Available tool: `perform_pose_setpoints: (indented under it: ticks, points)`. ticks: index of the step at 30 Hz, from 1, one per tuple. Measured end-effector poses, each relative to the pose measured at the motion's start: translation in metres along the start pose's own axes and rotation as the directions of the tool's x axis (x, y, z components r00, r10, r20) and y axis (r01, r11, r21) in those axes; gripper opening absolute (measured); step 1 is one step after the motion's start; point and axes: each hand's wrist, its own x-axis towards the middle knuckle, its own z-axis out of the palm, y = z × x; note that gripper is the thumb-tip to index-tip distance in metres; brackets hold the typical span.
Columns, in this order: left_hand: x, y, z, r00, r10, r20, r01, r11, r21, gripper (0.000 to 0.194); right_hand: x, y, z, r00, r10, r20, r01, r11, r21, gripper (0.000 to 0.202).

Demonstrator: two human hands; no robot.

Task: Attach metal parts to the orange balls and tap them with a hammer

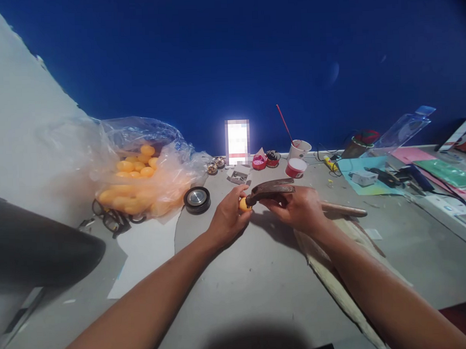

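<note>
My left hand (230, 214) is closed around a small orange-yellow ball (244, 204), which looks like the balls in the plastic bag. A claw hammer (269, 189) is gripped in my right hand (301, 206), close behind its head. The hammer's face is at the ball, on its right side; whether it presses on it I cannot tell. Its claw points right and its wooden handle (347, 209) sticks out past my right hand. Beneath my right forearm lies a folded pale cloth (332, 278). My fingers hide part of the ball.
A clear plastic bag (140, 132) of orange balls stands at the left, with black glasses (111, 219) before it. Nearby are a round black-rimmed tin (196, 199), a lit blurred screen (237, 142), a paper cup (299, 149) with a red stick, and a plastic bottle (403, 130).
</note>
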Motion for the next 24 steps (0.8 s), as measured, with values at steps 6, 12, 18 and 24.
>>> perform_pose_setpoints:
  ticks: [6, 12, 18, 24]
  points:
    - [0.003, 0.0029, -0.0015, 0.997, -0.06, -0.057, 0.061, 0.998, 0.012, 0.057, -0.0005, 0.0003, -0.0003, 0.999, 0.008, -0.046, -0.008, 1.0, 0.004, 0.033]
    - [0.0024, 0.0038, -0.0002, 0.993, -0.111, -0.042, 0.111, 0.994, -0.017, 0.057, -0.0016, 0.0003, 0.0026, 0.996, -0.059, -0.059, 0.059, 0.998, 0.0, 0.032]
    - [0.003, 0.0011, -0.0004, 0.991, -0.127, -0.042, 0.125, 0.991, -0.043, 0.058, -0.0026, 0.0002, 0.004, 0.998, -0.061, -0.026, 0.061, 0.998, 0.003, 0.026]
    - [0.0045, -0.0003, 0.0006, 0.987, -0.146, -0.064, 0.143, 0.988, -0.057, 0.06, -0.0024, 0.0047, 0.0047, 0.995, -0.052, -0.086, 0.053, 0.999, 0.006, 0.034]
